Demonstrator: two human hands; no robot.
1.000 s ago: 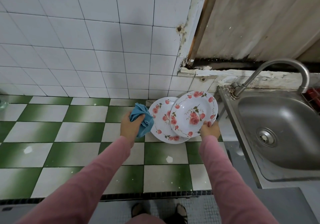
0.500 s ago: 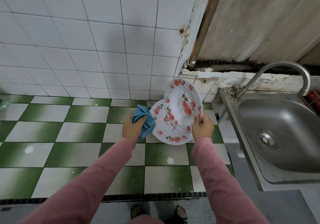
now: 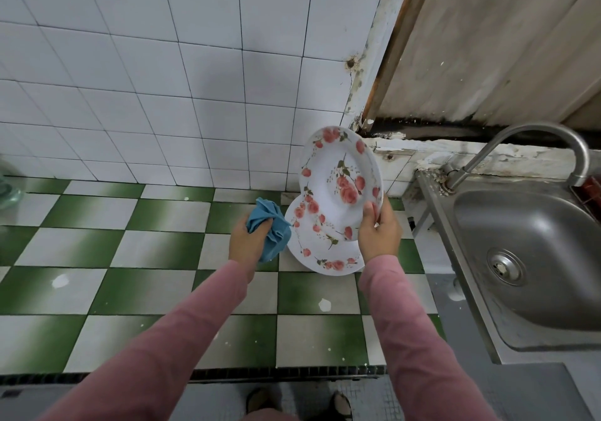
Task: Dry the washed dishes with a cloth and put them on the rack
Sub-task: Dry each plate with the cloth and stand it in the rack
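My right hand (image 3: 379,233) grips the lower rim of a white plate with pink roses (image 3: 338,173), held nearly upright above the counter with its face turned left. Beneath it a second rose-patterned plate (image 3: 320,245) lies flat on the green and white tiled counter (image 3: 156,248). My left hand (image 3: 248,242) holds a bunched blue cloth (image 3: 271,229) just left of the lower plate, a short gap from the raised one. No rack is in view.
A steel sink (image 3: 527,258) with a curved tap (image 3: 533,147) sits at the right, close to the plates. White wall tiles rise behind the counter. A greenish glass object (image 3: 8,186) shows at the far left edge. My feet stand below the counter's front edge.
My right hand has lifted the top plate off the lower one and tipped it from nearly flat to nearly upright. My left hand with the cloth has stayed beside the plates.
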